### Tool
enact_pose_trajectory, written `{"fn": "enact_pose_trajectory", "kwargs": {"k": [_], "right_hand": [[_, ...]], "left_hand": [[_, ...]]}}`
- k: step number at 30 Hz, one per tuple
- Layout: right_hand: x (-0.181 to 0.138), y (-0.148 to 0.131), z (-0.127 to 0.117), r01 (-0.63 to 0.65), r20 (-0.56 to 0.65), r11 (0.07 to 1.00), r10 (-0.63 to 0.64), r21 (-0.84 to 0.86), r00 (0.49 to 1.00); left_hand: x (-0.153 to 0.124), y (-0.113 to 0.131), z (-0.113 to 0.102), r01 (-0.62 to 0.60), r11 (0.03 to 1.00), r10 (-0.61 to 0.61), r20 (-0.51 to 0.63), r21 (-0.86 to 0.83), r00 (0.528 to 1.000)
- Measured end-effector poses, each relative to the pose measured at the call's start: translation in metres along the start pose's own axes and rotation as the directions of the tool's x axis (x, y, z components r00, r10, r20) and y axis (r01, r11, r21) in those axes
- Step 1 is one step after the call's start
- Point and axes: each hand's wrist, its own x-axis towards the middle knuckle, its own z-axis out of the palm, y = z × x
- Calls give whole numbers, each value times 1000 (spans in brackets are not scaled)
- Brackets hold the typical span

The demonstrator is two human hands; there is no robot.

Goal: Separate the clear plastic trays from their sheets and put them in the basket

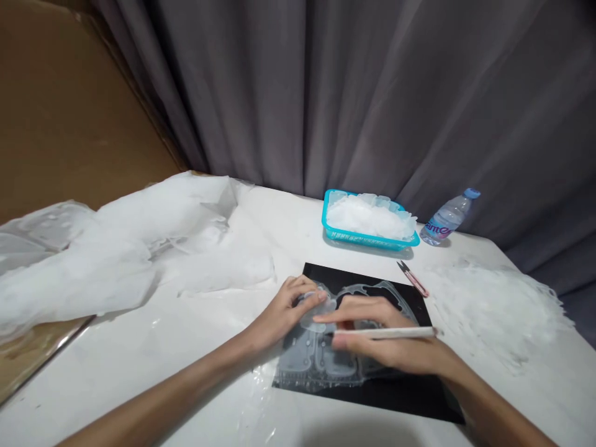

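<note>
A black mat point(400, 391) lies on the white table point(162, 347) in front of me. On it rests a translucent moulded plastic sheet point(321, 360). My left hand point(288, 307) has its fingers curled, pinching the upper edge of that sheet. My right hand point(382, 338) is closed around a thin white stick-like tool point(391, 333), which lies across its fingers and points left toward the sheet. The index finger of this hand stretches out to touch the sheet next to the left fingertips.
A turquoise basket point(363, 237) full of white plastic pieces stands at the back. A water bottle point(447, 218) lies beside it. Small pink snips point(413, 279) rest by the mat's far corner. Heaps of translucent plastic cover the left point(116, 261) and right point(493, 304). A grey curtain hangs behind.
</note>
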Motion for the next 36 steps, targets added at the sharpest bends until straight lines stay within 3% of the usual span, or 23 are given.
{"fn": "enact_pose_trajectory", "kwargs": {"k": [2,5,7,9,13,20,22,24,26,29,30,32,34,36], "right_hand": [[3,9,-12,-10,-116,997,1,-77,993],[10,28,-22,-71,-359,949,-46,-307,932],[15,40,-17,-95,-364,903,-71,-420,929],[18,48,-7,-86,-264,883,-44,-461,964],[20,55,13,-55,-141,923,1,-381,990],[22,63,21,-40,-318,997,15,-71,948],[23,63,22,-39,-333,998,21,-47,943],[26,63,24,-50,-336,995,17,-90,942],[29,65,26,-88,-374,977,9,-196,927],[34,74,26,-195,-473,902,-12,-386,881],[34,77,24,-226,-492,878,-12,-422,870],[32,82,17,-258,-508,858,-4,-444,861],[27,82,7,-270,-533,868,8,-416,846],[22,76,-3,-273,-573,890,16,-365,819]], "left_hand": [[2,-3,1,-56,998,56,10,30,998],[1,-8,2,-53,998,53,-4,36,999],[-1,-9,4,-47,997,47,2,55,999],[-3,-10,5,-51,995,50,11,84,999],[-4,-9,7,-58,993,58,-6,102,998],[-4,-9,6,-93,979,97,-14,180,995],[-7,-8,6,-157,951,164,-5,265,986],[-15,-6,9,-310,881,301,83,357,950],[-28,-2,14,-488,781,428,235,390,873],[-46,4,21,-594,737,466,394,322,792],[-49,7,22,-573,768,450,396,286,800],[-48,11,21,-426,885,353,327,188,877],[-40,13,17,-177,984,167,220,27,961],[-29,13,11,44,981,-9,185,-188,983]]}}
